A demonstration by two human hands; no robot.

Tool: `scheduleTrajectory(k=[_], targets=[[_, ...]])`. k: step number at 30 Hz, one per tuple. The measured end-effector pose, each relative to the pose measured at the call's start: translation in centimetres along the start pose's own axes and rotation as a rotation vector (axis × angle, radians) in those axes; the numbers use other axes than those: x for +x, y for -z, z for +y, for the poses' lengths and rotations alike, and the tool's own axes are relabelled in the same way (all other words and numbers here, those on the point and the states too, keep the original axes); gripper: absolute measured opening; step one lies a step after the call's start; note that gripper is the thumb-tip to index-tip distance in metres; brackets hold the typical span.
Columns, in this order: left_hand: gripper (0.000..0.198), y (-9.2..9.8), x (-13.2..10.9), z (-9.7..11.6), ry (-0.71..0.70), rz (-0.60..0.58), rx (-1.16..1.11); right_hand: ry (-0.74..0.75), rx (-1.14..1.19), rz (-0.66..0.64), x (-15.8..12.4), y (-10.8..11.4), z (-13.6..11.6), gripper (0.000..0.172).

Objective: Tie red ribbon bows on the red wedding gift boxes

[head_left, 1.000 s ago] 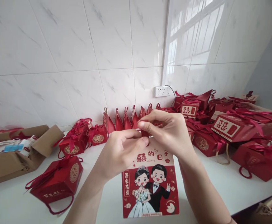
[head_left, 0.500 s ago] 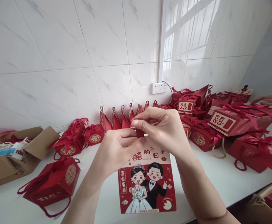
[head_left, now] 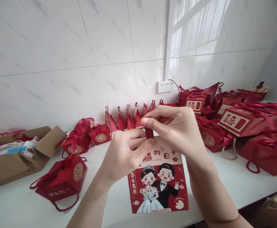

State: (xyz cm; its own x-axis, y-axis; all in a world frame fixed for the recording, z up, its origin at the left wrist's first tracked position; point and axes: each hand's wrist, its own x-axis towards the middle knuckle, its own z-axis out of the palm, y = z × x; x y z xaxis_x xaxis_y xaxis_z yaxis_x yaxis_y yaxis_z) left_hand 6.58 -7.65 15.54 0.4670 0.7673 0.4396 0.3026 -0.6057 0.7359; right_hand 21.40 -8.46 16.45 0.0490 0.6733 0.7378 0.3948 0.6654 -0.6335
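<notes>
A flat red paper bag [head_left: 158, 183] printed with a cartoon bride and groom hangs upright over the white counter [head_left: 15, 205]. My left hand [head_left: 124, 153] grips its top edge, fingers curled. My right hand [head_left: 174, 128] pinches a short dark red ribbon [head_left: 149, 132] at the bag's top between thumb and forefinger. Both hands meet at the bag's upper edge, which they partly hide.
A row of small red pyramid boxes [head_left: 129, 118] lines the tiled wall. Red gift boxes with ribbons [head_left: 238, 123] pile up at the right, more [head_left: 62, 180] lie at the left. An open cardboard box [head_left: 15, 158] sits far left. A wall socket [head_left: 165, 86] is behind.
The hands and bag keep the same hold; the view has shifted slightly. The other person's hand seen at the far right earlier is gone from view.
</notes>
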Motion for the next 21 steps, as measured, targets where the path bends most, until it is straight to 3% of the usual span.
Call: scheduleTrajectory(k=[9, 16, 21], targets=[[0.018, 0.5, -0.1, 0.4, 0.070, 0.093, -0.015, 0.000, 0.026, -0.016, 0.4, -0.1, 0.7, 0.025], [0.021, 1.3, -0.2, 0.0, -0.034, 0.262, 0.069, -0.114, 0.018, -0.346, 0.5, 1.1, 0.6, 0.022], [0.019, 1.2, -0.4, -0.1, -0.078, 0.309, 0.114, -0.136, 0.032, -0.433, 0.3, 1.2, 0.3, 0.017]])
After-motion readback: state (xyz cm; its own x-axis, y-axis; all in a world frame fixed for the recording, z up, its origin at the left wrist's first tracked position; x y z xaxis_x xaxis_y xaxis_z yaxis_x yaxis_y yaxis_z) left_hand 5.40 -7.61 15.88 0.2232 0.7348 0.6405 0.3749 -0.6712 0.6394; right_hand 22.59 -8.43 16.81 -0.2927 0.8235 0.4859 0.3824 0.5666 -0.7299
